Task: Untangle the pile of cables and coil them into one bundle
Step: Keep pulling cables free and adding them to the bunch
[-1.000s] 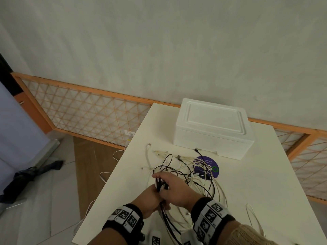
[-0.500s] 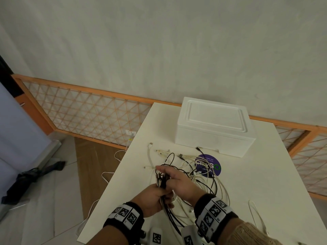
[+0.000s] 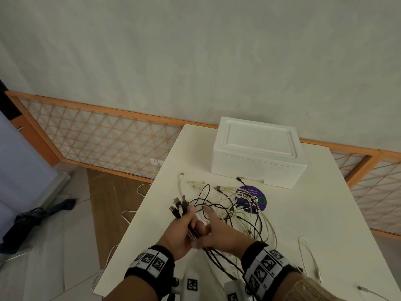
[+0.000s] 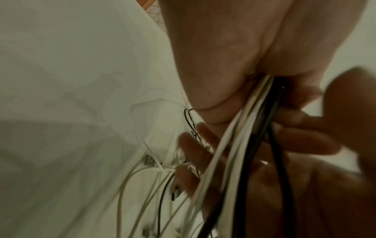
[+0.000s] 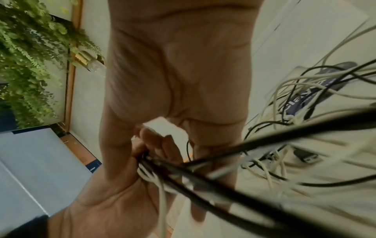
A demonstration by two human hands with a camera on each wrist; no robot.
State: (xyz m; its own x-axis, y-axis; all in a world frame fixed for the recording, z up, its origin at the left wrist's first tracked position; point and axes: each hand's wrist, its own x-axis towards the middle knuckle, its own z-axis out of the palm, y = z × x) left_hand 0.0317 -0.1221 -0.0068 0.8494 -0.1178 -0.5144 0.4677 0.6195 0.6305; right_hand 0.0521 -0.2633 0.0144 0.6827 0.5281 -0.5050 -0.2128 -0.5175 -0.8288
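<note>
A tangle of black and white cables point(image 3: 235, 213) lies on the white table point(image 3: 303, 218). My left hand point(image 3: 184, 227) grips a bunch of strands, and their plugs point(image 3: 176, 206) fan out above the fist. In the left wrist view the strands point(image 4: 244, 145) leave my left palm point(image 4: 223, 64) side by side. My right hand point(image 3: 219, 231) lies right beside the left with its index finger stretched out and its thumb under the strands. In the right wrist view its palm point(image 5: 179, 72) faces the held cables point(image 5: 203, 177) and my left hand point(image 5: 114, 201).
A white foam box point(image 3: 258, 153) stands at the back of the table. A round purple sticker point(image 3: 252, 198) lies under the tangle. A loose white cable point(image 3: 308, 255) lies at the right. The table's left edge is close, with a cable point(image 3: 130, 213) on the floor beyond.
My left hand has raised the gathered ends, so the plugs now stick out up and left. My right hand has come off the plugs, straightened its fingers and dropped lower along the strands.
</note>
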